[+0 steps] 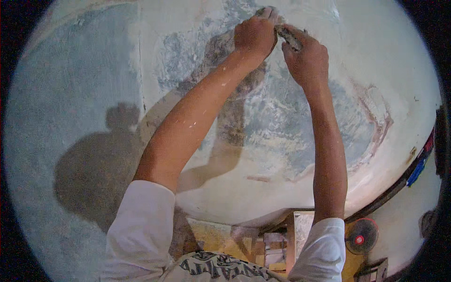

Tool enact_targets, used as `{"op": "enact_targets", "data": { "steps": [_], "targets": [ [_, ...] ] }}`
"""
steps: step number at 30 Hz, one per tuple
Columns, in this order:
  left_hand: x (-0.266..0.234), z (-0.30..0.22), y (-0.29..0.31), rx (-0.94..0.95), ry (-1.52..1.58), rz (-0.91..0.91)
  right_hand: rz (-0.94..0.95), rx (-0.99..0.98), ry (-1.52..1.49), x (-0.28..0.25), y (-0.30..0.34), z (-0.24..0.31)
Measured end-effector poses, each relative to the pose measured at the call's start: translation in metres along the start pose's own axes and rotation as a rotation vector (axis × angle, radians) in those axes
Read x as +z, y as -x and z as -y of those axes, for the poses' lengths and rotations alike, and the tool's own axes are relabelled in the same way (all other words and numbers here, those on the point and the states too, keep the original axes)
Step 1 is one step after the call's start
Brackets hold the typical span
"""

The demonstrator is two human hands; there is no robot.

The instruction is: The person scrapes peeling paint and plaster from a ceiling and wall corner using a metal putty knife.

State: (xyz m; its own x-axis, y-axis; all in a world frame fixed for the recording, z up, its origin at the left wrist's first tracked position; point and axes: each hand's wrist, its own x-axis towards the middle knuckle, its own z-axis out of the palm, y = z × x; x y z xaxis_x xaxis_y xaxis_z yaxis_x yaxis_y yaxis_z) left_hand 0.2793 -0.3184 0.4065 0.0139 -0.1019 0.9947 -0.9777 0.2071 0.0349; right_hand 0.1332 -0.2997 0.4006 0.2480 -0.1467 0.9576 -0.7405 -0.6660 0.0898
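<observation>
Both my arms reach up to a wall with blue-grey patches and smeared whitish filler. My left hand is closed close to the wall near the top of the view; its fingers are mostly hidden, and I cannot make out what they hold. Just to its right, my right hand is wrapped around a short grey, crusted tool whose kind I cannot tell. The tool's upper end comes close to my left hand. White flecks dot my left forearm.
Rough, chipped edging borders the patch at right. Shadows of me fall across the wall at left. Below right stand a round fan and wooden furniture. Blue cloth hangs at the far right.
</observation>
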Motion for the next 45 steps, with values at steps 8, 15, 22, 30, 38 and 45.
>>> {"op": "enact_targets", "data": {
  "steps": [8, 15, 22, 30, 38, 45],
  "targets": [
    [0.002, 0.010, 0.011, -0.043, 0.079, 0.103, 0.031, -0.016, -0.094, -0.007, 0.013, 0.022],
    [0.000, -0.012, -0.003, -0.064, 0.091, 0.072, -0.040, -0.036, -0.035, -0.008, 0.002, 0.003],
    [-0.002, -0.010, 0.004, 0.041, 0.007, 0.038, -0.026, -0.034, -0.003, -0.010, 0.003, -0.008],
    [-0.002, 0.001, 0.002, -0.012, 0.044, 0.106, 0.002, -0.002, -0.021, -0.011, 0.008, 0.014],
    [0.014, 0.000, 0.005, 0.039, 0.076, 0.037, 0.022, 0.020, -0.071, -0.005, 0.011, 0.007],
    [0.024, 0.016, -0.016, -0.047, -0.052, 0.137, 0.007, 0.035, -0.029, -0.011, -0.001, 0.019]
  ]
}}
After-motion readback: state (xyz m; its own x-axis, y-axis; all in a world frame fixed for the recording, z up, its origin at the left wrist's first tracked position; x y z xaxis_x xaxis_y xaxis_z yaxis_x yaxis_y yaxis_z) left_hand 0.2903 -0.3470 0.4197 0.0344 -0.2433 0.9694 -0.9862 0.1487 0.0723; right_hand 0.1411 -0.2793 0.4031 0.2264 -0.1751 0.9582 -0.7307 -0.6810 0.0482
